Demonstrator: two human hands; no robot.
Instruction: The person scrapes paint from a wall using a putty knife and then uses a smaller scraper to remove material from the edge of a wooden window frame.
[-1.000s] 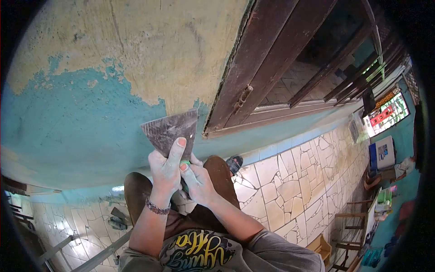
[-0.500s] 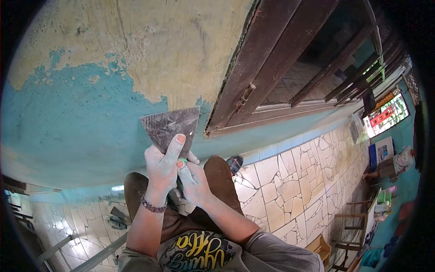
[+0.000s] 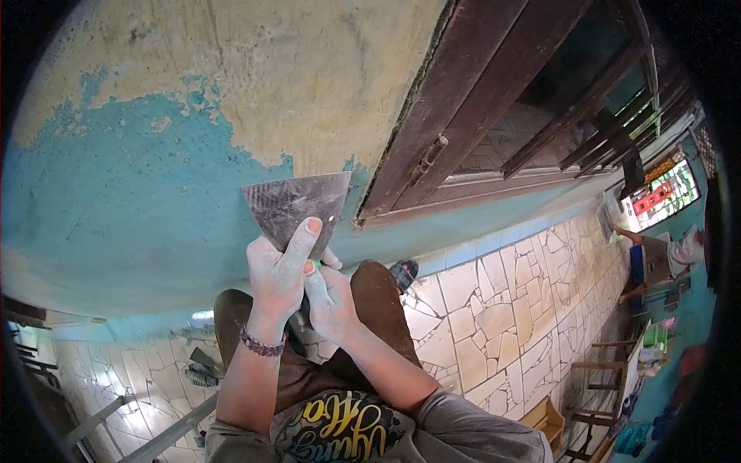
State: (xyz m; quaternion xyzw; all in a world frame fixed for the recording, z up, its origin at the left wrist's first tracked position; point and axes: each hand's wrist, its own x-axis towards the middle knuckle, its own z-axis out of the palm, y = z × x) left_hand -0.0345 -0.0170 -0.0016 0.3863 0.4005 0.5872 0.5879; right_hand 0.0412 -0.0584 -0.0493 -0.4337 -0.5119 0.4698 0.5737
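A wide metal scraper (image 3: 297, 204) with a green handle is pressed flat against the wall (image 3: 154, 201), its blade edge at the line where turquoise paint meets bare yellowish plaster (image 3: 309, 69). My left hand (image 3: 279, 278) grips it with the forefinger stretched up along the blade. My right hand (image 3: 330, 299) wraps the handle just beneath. Both hands are dusty, and a bracelet sits on my left wrist.
A dark brown wooden window frame (image 3: 478, 85) with a latch stands right of the blade. Below are my brown-trousered knees, a stone-pattern floor (image 3: 494, 309), metal ladder rails (image 3: 131, 428) at lower left, wooden stools at lower right, and another person (image 3: 668, 258) at far right.
Both hands and the scraper have pushed upward along the wall, so the blade edge has moved from the turquoise paint to the plaster line. The person at far right has come into view.
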